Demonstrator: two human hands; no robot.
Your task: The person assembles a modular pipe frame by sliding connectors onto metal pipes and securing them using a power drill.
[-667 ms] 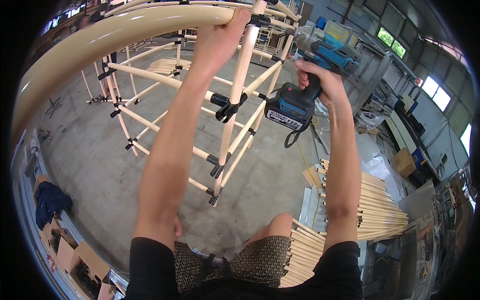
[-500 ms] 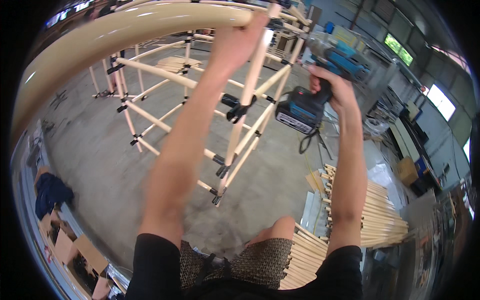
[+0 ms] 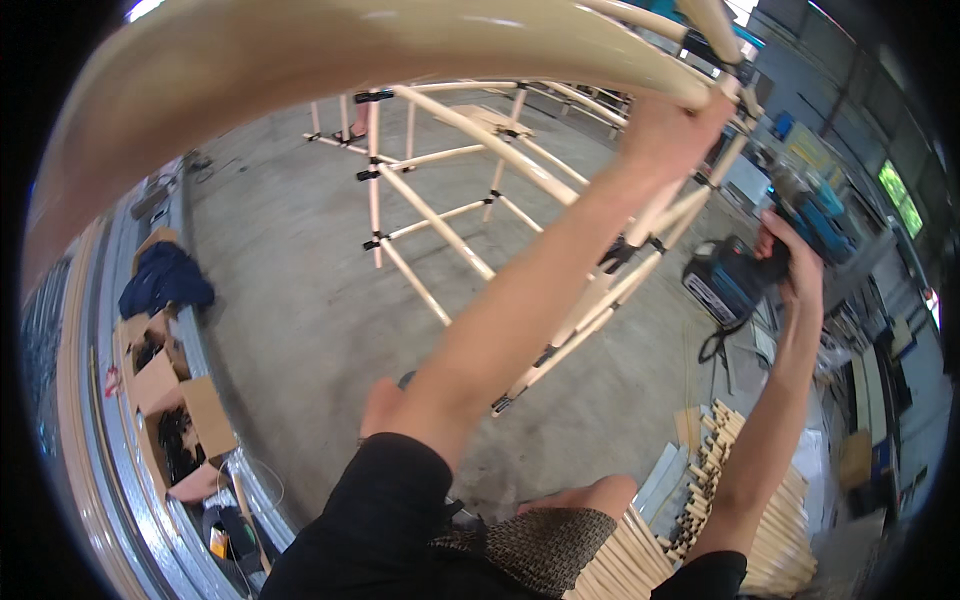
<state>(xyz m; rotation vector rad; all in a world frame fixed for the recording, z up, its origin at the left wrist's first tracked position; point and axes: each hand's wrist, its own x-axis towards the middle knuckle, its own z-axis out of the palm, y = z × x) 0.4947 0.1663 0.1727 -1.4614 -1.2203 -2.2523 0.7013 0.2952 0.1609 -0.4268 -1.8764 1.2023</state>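
A thick-looking cream pipe (image 3: 400, 45) runs across the top of the view, very near. My left hand (image 3: 675, 135) is closed round its right end, beside a black joint (image 3: 700, 48) at the top corner of a frame (image 3: 455, 235). That frame is built of cream pipes with black joints and stands on the floor. In my right hand (image 3: 797, 255), to the right of the frame, is a blue and black cordless drill (image 3: 728, 280), held by its handle. Its front end points away and is hard to make out. A strap loop hangs below its battery.
Cardboard boxes (image 3: 155, 385) with black parts stand at the left beside long metal bars (image 3: 95, 440). Dark blue cloth (image 3: 165, 280) lies above them. Many loose cream pipes (image 3: 775, 530) are stacked at the lower right. Far back, a person's leg (image 3: 361, 115) shows.
The whole view has swung left, so the frame, boxes and both arms sit farther right. My left hand still grips the pipe, and my right hand still holds the drill.
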